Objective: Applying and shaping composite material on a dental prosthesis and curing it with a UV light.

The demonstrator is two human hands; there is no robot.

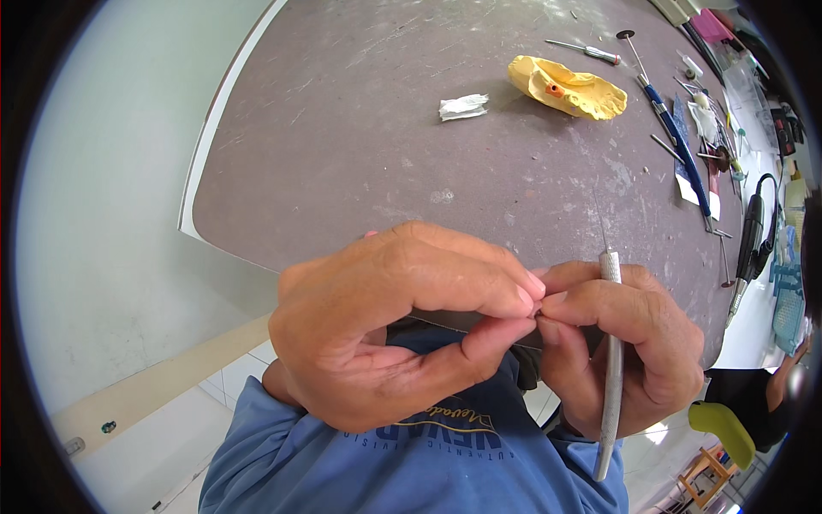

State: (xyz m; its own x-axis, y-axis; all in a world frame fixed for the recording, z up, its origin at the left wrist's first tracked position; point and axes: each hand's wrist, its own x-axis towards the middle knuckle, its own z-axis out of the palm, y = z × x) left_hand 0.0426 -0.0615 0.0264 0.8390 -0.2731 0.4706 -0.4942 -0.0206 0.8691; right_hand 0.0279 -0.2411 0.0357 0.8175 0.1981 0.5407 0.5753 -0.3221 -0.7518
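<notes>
My left hand (390,317) is closed in a pinch, thumb against fingertips, just above the near edge of the table. Its fingertips meet those of my right hand (659,334), which also pinches with thumb and forefinger. Between the two pinches a tiny dark thing barely shows, too small and covered to name. Held among my right fingers is a grey metal-handled tool (610,385) with a knurled collar. Its thin needle tip points away from me, over the table. Beyond my hands lies a yellow plaster dental cast (591,94) with a small orange-brown spot on it.
A crumpled white strip (463,107) lies left of the cast, a slim screwdriver (591,51) behind it. Along the right stand out a blue-handled instrument (681,141), several small tools and a black rotary handpiece (753,231). A green chair (723,428) and another person are at far right.
</notes>
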